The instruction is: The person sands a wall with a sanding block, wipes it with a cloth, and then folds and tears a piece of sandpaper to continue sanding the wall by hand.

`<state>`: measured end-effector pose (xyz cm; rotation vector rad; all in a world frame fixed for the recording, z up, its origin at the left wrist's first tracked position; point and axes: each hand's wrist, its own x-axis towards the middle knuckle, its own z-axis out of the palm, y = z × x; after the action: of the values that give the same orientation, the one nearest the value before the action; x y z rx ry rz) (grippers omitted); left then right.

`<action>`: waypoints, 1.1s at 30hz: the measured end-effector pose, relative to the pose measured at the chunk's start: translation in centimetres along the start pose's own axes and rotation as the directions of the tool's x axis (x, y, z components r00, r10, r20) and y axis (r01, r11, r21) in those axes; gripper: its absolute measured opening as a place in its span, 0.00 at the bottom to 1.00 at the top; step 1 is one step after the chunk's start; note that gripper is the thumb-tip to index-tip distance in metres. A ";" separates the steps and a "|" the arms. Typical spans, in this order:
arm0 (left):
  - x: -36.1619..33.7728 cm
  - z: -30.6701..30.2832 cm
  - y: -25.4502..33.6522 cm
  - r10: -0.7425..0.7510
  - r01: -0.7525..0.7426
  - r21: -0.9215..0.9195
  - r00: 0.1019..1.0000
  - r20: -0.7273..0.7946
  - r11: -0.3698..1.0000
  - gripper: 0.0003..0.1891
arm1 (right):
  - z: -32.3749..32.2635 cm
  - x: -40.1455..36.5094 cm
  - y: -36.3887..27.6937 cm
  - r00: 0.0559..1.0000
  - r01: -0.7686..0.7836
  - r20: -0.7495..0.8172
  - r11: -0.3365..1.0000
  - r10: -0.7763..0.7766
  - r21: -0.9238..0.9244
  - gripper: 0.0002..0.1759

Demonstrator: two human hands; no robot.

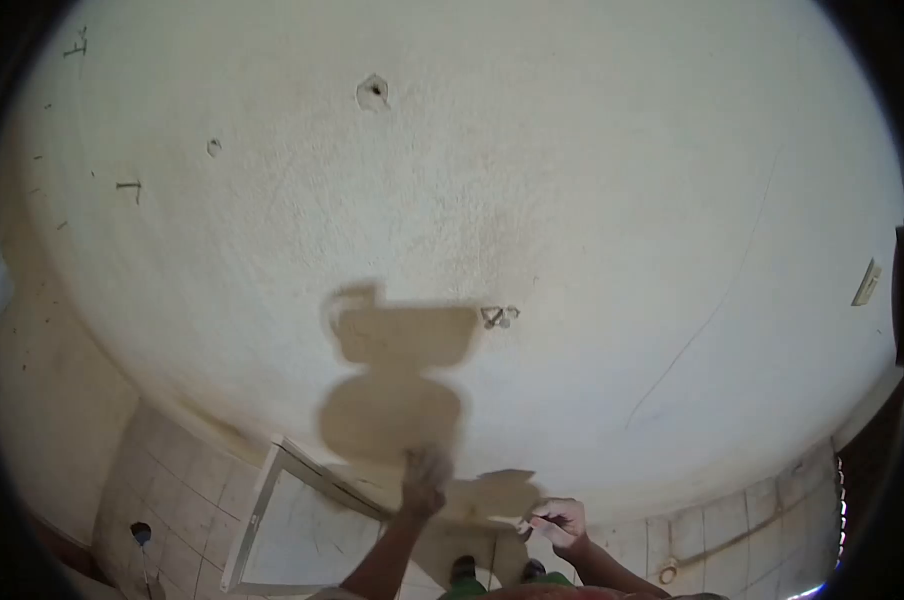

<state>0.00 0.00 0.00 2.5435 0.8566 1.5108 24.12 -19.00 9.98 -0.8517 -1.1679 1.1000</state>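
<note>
My left hand [427,480] is raised in front of the wall [622,250], its fingers curled closed and slightly blurred. What they hold, if anything, I cannot make out. Lower and to the right, my right hand [562,522] is closed in a pinch, with the fingertips pointing toward the left hand. Something small at those fingertips is too indistinct to name. Both hands look whitish and dusty. A shadow of my head and body falls on the wall above the left hand.
A white-framed panel [312,530] leans at the lower left. Metal fittings [500,317] stick out of the wall, with a nail [130,187] and a chipped hole [373,92] farther left. A switch plate [867,283] is at right. The tiled floor [187,480] has a dark hole.
</note>
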 end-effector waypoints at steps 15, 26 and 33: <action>15.5 -4.0 9.3 -0.074 0.080 0.016 0.971 -0.226 0.997 0.26 | -0.9 0.4 -3.4 0.958 -0.284 0.009 0.947 0.286 0.151 0.14; 14.1 -2.6 9.9 -0.123 0.137 0.039 0.960 -0.252 0.990 0.29 | -4.0 -1.8 -2.8 0.942 -0.334 0.008 0.942 0.334 -0.008 0.10; 20.4 -3.7 13.7 0.000 0.044 0.112 0.929 -0.370 0.993 0.27 | -4.8 -0.5 -6.0 0.952 -0.304 0.009 0.935 0.307 0.184 0.14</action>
<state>10.24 -2.34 22.52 2.3476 1.0386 2.0298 30.07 -20.95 14.45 -0.9165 -0.9182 1.4275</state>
